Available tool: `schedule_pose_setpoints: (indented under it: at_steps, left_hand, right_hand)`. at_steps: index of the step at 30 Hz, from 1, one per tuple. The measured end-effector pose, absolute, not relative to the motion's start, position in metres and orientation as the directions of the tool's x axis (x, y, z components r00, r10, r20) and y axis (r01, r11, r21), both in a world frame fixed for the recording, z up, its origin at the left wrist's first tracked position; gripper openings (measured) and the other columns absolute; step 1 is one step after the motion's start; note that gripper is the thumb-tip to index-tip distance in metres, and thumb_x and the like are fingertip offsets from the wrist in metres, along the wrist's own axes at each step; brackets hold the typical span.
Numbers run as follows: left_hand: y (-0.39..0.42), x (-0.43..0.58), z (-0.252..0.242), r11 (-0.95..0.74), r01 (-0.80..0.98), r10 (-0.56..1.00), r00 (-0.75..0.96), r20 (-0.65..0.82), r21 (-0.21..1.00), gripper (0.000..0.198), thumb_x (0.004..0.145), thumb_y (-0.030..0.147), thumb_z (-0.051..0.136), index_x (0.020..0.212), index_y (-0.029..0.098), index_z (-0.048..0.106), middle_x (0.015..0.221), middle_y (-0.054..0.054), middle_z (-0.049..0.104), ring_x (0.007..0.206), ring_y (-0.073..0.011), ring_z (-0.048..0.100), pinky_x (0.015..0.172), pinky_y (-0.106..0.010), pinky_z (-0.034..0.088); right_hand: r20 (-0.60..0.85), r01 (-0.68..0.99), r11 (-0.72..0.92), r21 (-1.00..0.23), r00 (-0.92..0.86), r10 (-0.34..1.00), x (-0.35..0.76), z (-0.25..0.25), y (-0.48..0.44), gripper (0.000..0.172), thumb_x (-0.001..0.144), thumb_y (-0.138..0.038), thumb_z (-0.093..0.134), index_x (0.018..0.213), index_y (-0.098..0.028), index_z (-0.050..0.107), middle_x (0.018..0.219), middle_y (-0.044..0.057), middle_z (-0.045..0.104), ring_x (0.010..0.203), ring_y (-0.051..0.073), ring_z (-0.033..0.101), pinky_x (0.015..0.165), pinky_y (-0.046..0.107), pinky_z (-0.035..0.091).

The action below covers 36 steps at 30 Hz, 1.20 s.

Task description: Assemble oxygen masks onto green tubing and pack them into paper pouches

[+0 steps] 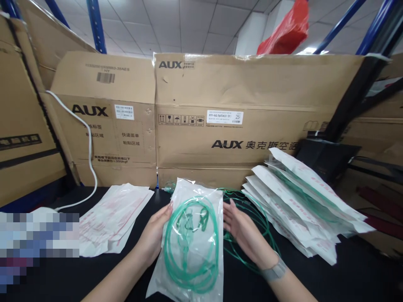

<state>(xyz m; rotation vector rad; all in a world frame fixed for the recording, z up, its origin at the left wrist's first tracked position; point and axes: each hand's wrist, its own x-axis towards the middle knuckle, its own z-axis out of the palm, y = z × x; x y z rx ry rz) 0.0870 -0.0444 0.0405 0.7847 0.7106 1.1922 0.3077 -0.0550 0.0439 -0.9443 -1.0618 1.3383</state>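
A clear plastic pouch [189, 268] with coiled green tubing and a mask inside lies on the black table [362, 277] in front of me. My left hand [154, 235] rests against the pouch's left edge, fingers stretched along it. My right hand [239, 230] is at the pouch's right edge, fingers straight and together, palm facing the pouch. Loose green tubing [252, 209] lies under and beyond my right hand.
A stack of filled white pouches [302, 201] fans out at the right. Flat empty pouches [116, 214] lie at the left. Large AUX cardboard boxes [233, 117] wall off the back. A white cable [90, 155] hangs at left. A red bag [288, 31] sits above the boxes.
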Motion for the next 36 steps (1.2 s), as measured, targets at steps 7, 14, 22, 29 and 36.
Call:
schedule_pose_setpoints:
  at_steps: [7,14,22,29,36]
  left_hand:
    - [-0.049,0.09,0.036,0.26,-0.309,0.931,0.332,-0.153,0.915,0.032,0.074,0.038,0.059,0.096,0.015,0.066,0.086,-0.006,0.071,0.081,-0.0185,0.063,0.072,-0.024,0.046]
    - [-0.044,0.087,0.033,0.187,-0.263,0.941,0.325,-0.095,0.947,0.035,0.074,0.044,0.056,0.082,0.012,0.067,0.066,-0.004,0.068,0.062,-0.0161,0.061,0.064,-0.026,0.045]
    - [-0.046,0.089,0.026,0.227,-0.057,0.837,0.522,-0.165,0.972,0.036,0.07,0.048,0.058,0.074,0.013,0.066,0.066,-0.004,0.066,0.057,-0.0141,0.059,0.055,-0.024,0.044]
    - [-0.047,0.095,0.024,0.17,-0.148,0.873,0.482,-0.079,0.974,0.034,0.067,0.044,0.063,0.075,0.011,0.067,0.065,-0.005,0.068,0.066,-0.0206,0.062,0.064,-0.03,0.046]
    - [-0.036,0.089,0.021,0.041,-0.219,0.965,0.261,0.018,0.975,0.038,0.072,0.045,0.058,0.09,0.013,0.065,0.073,-0.005,0.071,0.07,-0.0215,0.064,0.064,-0.029,0.047]
  right_hand:
    - [-0.038,-0.114,-0.041,-0.993,-0.03,0.999,0.297,0.035,-0.059,0.039,0.071,-0.048,0.059,0.086,-0.013,0.067,0.073,0.005,0.067,0.066,0.018,0.058,0.064,0.029,0.043]
    - [0.008,-0.117,0.01,-0.993,0.019,1.0,0.295,0.031,-0.057,0.043,0.071,-0.052,0.056,0.078,-0.011,0.066,0.06,0.003,0.064,0.055,0.015,0.053,0.055,0.025,0.04]
    - [0.064,-0.282,0.19,-0.94,0.401,0.914,0.321,0.021,-0.036,0.034,0.066,-0.047,0.064,0.076,-0.015,0.064,0.069,0.002,0.068,0.063,0.018,0.06,0.06,0.025,0.047]
    - [0.014,-0.403,0.16,-0.901,0.341,0.94,0.321,0.032,-0.039,0.038,0.069,-0.047,0.061,0.091,-0.016,0.064,0.081,0.005,0.07,0.071,0.021,0.063,0.066,0.029,0.05]
    - [0.029,-0.174,-0.003,-0.985,-0.18,0.983,0.291,0.032,-0.056,0.039,0.072,-0.043,0.061,0.095,-0.011,0.065,0.087,0.009,0.068,0.08,0.023,0.062,0.078,0.037,0.046]
